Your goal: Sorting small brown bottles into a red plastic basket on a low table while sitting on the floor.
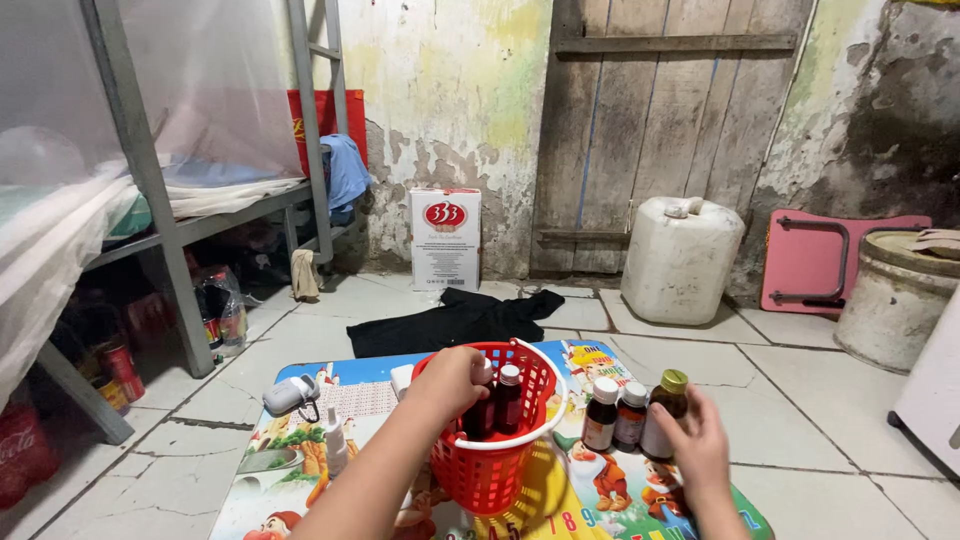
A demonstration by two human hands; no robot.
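- Here, we see the left hand [452, 378] reaching over the rim of a red plastic basket [490, 470]; its fingers curl downward into the basket, but we cannot tell whether they grip anything.
- Inside the basket stand dark bottles, one with a white cap [509, 398], just beside the left hand.
- The right hand [697, 450] is closed around a brown bottle with a gold cap [664, 412], held upright.
- Just left of it stand two brown bottles with white caps [614, 412], touching each other, between the basket and the right hand.
- All these rest on a low table [320, 400] with a colourful cartoon top; a small white dropper bottle [335, 440] and a white device [288, 394] lie on its left part.
- Beyond, on the tiled floor, lie a black cloth [455, 320], a white jerrycan [680, 258] and a white carton [445, 238].
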